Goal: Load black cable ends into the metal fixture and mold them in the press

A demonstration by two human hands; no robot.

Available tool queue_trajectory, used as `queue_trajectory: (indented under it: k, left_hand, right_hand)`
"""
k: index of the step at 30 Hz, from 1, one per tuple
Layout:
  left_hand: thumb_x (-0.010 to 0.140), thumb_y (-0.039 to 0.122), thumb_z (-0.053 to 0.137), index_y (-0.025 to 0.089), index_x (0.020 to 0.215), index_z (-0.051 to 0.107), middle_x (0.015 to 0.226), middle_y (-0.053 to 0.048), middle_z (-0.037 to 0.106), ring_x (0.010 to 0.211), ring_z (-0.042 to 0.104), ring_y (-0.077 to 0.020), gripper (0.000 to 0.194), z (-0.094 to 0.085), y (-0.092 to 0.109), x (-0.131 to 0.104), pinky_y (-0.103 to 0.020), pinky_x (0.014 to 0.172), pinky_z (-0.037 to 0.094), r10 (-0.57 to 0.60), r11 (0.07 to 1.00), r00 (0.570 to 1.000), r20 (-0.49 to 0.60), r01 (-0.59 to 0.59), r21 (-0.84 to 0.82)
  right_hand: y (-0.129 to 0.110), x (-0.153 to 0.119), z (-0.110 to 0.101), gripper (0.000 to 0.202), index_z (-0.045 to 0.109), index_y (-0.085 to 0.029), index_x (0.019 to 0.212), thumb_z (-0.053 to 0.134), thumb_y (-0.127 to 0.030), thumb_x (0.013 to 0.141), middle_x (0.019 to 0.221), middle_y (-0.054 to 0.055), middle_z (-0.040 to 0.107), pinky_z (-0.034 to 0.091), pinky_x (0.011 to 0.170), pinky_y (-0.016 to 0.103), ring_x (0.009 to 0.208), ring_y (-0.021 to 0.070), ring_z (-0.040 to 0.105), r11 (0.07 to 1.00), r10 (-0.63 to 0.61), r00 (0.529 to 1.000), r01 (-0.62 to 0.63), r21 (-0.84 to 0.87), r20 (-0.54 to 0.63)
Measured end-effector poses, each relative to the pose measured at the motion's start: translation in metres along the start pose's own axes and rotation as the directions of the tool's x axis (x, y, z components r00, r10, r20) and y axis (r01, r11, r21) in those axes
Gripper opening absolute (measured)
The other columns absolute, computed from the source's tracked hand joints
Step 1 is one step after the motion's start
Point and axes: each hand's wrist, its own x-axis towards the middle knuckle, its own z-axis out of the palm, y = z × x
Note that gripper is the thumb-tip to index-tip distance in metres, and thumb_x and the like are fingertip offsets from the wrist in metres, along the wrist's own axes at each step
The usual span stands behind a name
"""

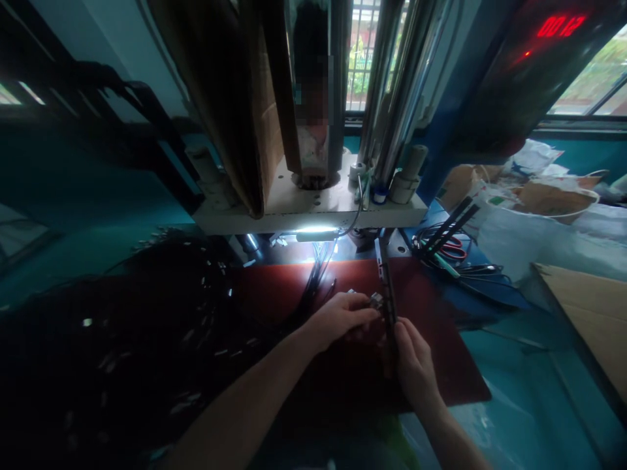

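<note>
Over the dark red board (441,365), my right hand (415,359) is closed around a long, narrow dark bar (388,294) with notches along it. The bar points away from me, its far end below the press head. My left hand (337,320) is closed beside the bar's left side, with small silver metal connectors (376,299) at its fingertips. Part of its fingers is in shadow. Several thin black cables (313,284) run across the board just beyond my left hand.
A white press plate (304,220) with a lit lamp (318,235) spans the back. On the left is a large dark heap of cables (161,313). Red-handled scissors (453,248) lie among cables at right, near bags and a cardboard box (582,307). A red display (561,26) glows above.
</note>
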Motion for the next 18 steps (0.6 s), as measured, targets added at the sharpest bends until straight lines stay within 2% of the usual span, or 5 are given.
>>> queue_trajectory:
  k: [3,7,11,13,18]
  left_hand:
    - [0.069,0.033,0.055,0.014,0.078,0.051,0.051,0.007,0.043,0.037,0.033,-0.0037,0.021,0.002,-0.001,0.000,-0.017,0.038,0.022,-0.053,0.998,0.999,-0.008,0.053,0.029]
    - [0.062,0.028,0.060,0.011,0.069,0.056,0.057,0.003,0.051,0.049,0.042,-0.0070,0.019,0.010,-0.009,0.003,-0.019,0.046,0.030,-0.051,0.991,0.999,-0.009,0.052,0.125]
    - [0.058,0.029,0.061,0.009,0.070,0.059,0.060,0.001,0.054,0.054,0.046,-0.0095,0.023,0.015,-0.010,0.007,-0.022,0.052,0.034,-0.073,0.997,0.996,-0.042,0.073,-0.005]
    - [0.058,0.028,0.060,0.010,0.070,0.060,0.059,0.001,0.054,0.053,0.045,-0.0096,0.022,0.017,-0.009,0.007,-0.022,0.052,0.034,-0.073,0.997,0.995,-0.069,0.073,-0.008]
    - [0.064,0.027,0.056,0.012,0.062,0.058,0.057,0.002,0.051,0.056,0.044,-0.0102,0.015,0.023,-0.011,0.003,-0.022,0.053,0.033,0.109,0.956,0.969,-0.221,-0.041,0.291]
  right_hand:
    - [0.001,-0.001,-0.001,0.031,0.043,-0.020,0.078,0.042,-0.050,0.086,0.048,-0.007,0.045,0.031,0.032,0.019,0.034,0.0086,0.040,0.999,-0.005,1.000,0.005,0.042,-0.011]
    - [0.000,-0.001,-0.002,0.029,0.043,-0.020,0.078,0.043,-0.047,0.087,0.048,-0.007,0.044,0.031,0.033,0.019,0.035,0.0087,0.040,0.998,-0.010,1.000,0.009,0.066,0.011]
    - [-0.003,-0.001,-0.002,0.030,0.044,-0.020,0.076,0.043,-0.048,0.086,0.049,-0.006,0.045,0.032,0.034,0.020,0.036,0.0091,0.040,0.999,-0.008,1.000,0.007,0.045,0.007]
    - [-0.004,-0.001,-0.001,0.030,0.044,-0.020,0.075,0.043,-0.048,0.086,0.048,-0.006,0.044,0.032,0.034,0.020,0.036,0.0096,0.040,1.000,-0.019,1.000,0.019,0.024,-0.008]
    - [-0.003,0.000,0.000,0.031,0.044,-0.021,0.080,0.038,-0.050,0.087,0.047,-0.006,0.045,0.034,0.036,0.022,0.036,0.0113,0.041,0.992,-0.077,0.997,0.076,-0.097,-0.006]
